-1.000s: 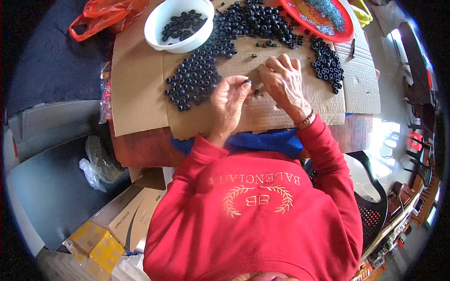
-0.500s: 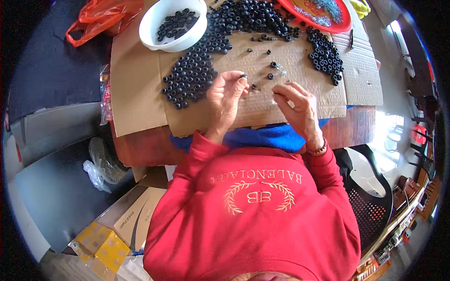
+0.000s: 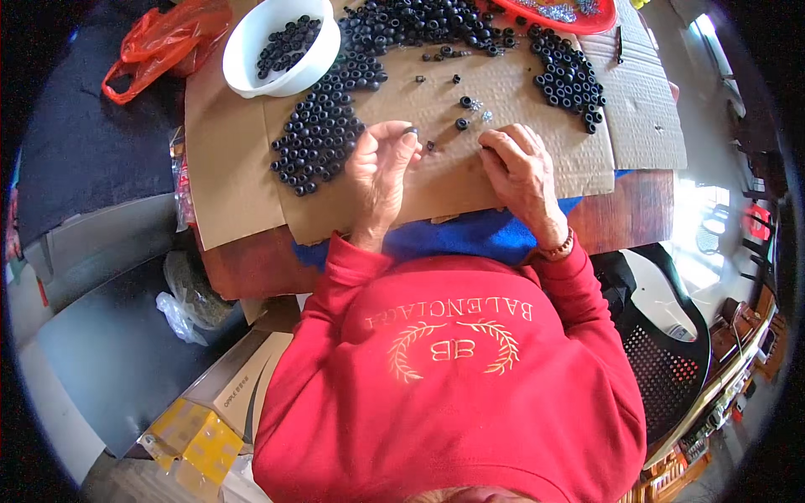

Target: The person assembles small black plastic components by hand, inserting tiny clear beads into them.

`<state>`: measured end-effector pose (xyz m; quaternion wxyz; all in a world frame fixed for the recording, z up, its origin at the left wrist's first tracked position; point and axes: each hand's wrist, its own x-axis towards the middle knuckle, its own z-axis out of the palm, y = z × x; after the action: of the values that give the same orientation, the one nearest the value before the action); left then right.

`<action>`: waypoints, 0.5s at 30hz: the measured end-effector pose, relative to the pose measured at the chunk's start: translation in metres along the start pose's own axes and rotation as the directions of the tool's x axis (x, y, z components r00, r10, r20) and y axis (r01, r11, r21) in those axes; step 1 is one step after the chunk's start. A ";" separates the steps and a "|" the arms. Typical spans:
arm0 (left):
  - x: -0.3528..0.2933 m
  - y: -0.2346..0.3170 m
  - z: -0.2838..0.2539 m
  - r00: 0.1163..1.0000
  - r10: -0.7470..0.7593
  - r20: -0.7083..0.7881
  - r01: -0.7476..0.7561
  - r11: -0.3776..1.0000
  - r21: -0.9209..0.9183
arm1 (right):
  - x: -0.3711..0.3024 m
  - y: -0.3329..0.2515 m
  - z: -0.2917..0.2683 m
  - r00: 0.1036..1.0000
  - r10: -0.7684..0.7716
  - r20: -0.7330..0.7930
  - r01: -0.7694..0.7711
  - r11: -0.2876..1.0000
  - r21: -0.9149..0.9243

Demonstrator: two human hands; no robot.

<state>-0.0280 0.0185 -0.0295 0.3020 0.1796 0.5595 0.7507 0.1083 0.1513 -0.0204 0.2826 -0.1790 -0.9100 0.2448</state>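
Observation:
My left hand is closed over the cardboard, pinching a small black ring-shaped part between thumb and forefinger. To its right, my right hand has thumb and fingertips pressed together; whatever they hold is too small or hidden to name. A little beyond the hands lie two loose black ring-shaped parts, the nearer one beside a few tiny silvery pieces. One small dark square-looking piece rests between the hands. Left of my left hand spreads a group of round black parts with holes.
A white bowl with small black pieces stands at the far left. Behind lies a heap of black parts; more sit at the right. A red tray holds silvery pieces. The cardboard covers a wooden table.
The whole view has shifted, so the table's things appear farther left and higher. My left hand keeps its pinch on the black part. My right hand's fingers are curled more closely together.

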 end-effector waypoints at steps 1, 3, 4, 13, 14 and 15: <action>0.000 0.000 0.001 1.000 0.005 0.001 -0.005 1.000 0.016 | 0.000 0.000 -0.001 1.000 0.003 0.016 -0.003 1.000 0.000; 0.000 -0.001 0.001 1.000 0.007 0.002 -0.007 1.000 0.030 | 0.000 -0.002 -0.003 0.999 0.004 0.046 -0.003 1.000 -0.022; 0.001 -0.002 0.002 1.000 0.013 0.001 -0.013 1.000 0.013 | 0.001 -0.003 -0.004 0.997 0.000 0.074 0.003 0.999 -0.045; 0.002 -0.002 -0.001 0.999 0.028 0.018 -0.028 0.999 0.015 | 0.006 0.006 -0.001 0.979 0.147 -0.143 -0.160 0.984 -0.079; 0.002 -0.001 -0.001 0.999 0.028 0.020 -0.029 0.999 0.031 | 0.009 0.008 -0.001 0.980 0.131 -0.152 -0.150 0.981 -0.120; 0.001 -0.001 -0.001 0.999 0.027 0.022 -0.028 0.999 0.026 | 0.011 0.009 0.000 0.980 0.131 -0.152 -0.150 0.981 -0.124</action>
<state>-0.0293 0.0187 -0.0311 0.2952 0.1995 0.5636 0.7453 0.1010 0.1635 -0.0205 0.3162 -0.2787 -0.8870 0.1885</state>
